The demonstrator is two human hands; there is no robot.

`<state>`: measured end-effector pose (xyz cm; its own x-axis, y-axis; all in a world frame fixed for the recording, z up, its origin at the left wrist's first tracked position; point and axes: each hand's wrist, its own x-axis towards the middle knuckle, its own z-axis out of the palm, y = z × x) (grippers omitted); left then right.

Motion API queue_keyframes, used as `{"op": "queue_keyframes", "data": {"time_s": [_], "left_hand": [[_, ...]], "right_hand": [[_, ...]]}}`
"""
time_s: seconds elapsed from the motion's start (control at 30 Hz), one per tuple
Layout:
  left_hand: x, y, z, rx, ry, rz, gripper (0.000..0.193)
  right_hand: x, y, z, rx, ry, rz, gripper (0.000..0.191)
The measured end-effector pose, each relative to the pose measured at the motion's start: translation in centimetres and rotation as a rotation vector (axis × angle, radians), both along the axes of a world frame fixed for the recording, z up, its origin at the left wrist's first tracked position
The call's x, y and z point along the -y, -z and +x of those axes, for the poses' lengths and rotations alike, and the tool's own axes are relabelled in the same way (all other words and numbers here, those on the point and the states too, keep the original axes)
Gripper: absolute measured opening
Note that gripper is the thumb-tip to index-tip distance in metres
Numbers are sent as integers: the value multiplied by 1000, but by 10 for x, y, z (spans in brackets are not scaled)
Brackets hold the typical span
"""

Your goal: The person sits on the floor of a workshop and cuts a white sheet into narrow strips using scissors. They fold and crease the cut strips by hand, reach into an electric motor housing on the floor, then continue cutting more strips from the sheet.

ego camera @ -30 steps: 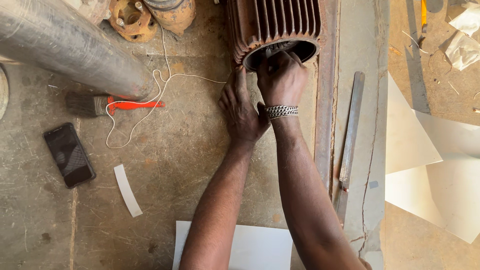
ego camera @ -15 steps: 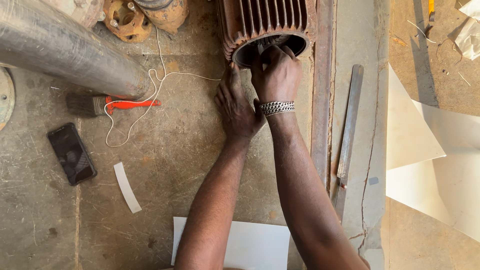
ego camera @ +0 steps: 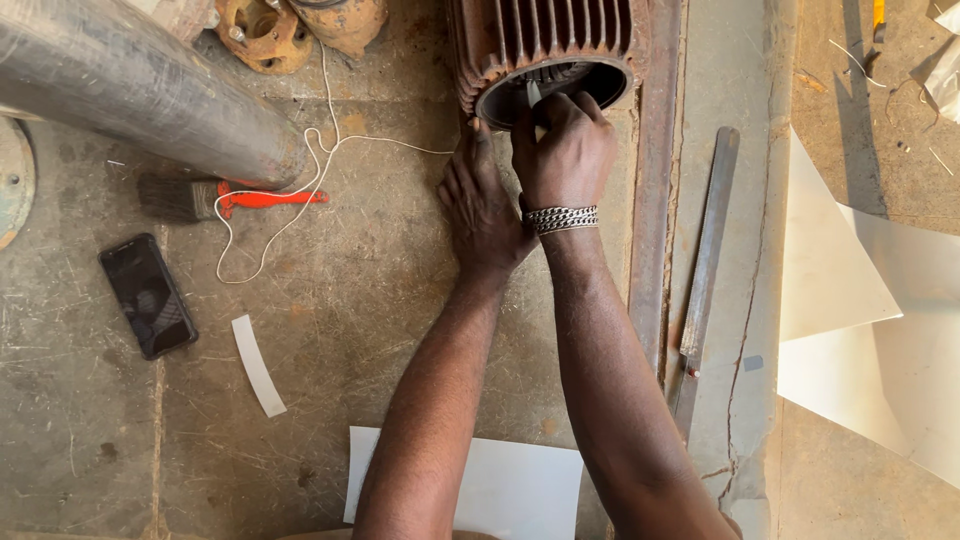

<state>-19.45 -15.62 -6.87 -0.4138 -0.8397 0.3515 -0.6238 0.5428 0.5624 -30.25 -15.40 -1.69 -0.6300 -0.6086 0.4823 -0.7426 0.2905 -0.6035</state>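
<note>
A rusty red finned motor housing (ego camera: pixel 545 35) lies at the top centre, its round open end facing me. My right hand (ego camera: pixel 565 150), with a metal chain bracelet on the wrist, is at the rim of that opening and pinches a thin white strip (ego camera: pixel 533 95) that stands in the opening. My left hand (ego camera: pixel 480 205) rests beside it on the left, fingers pressed against the housing's lower left rim. What lies inside the housing is dark.
A large grey pipe (ego camera: pixel 130 85) crosses the top left. Below it lie a red-handled brush (ego camera: pixel 225 198), white string (ego camera: pixel 300 170), a black phone (ego camera: pixel 147 295) and a white strip (ego camera: pixel 258 365). A metal bar (ego camera: pixel 708 250) lies right; white sheets (ego camera: pixel 870 330) far right, another sheet (ego camera: pixel 520 485) below.
Both hands stay at the housing opening. My right hand has shifted slightly up into the rim, and the white strip now shows between its fingers.
</note>
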Motion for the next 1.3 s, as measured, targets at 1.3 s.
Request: {"op": "queue_keyframes", "data": {"time_s": [1.3], "left_hand": [[-7, 6, 1, -185, 34, -40, 132]], "right_hand": [[-7, 15, 1, -84, -67, -184, 18]]}}
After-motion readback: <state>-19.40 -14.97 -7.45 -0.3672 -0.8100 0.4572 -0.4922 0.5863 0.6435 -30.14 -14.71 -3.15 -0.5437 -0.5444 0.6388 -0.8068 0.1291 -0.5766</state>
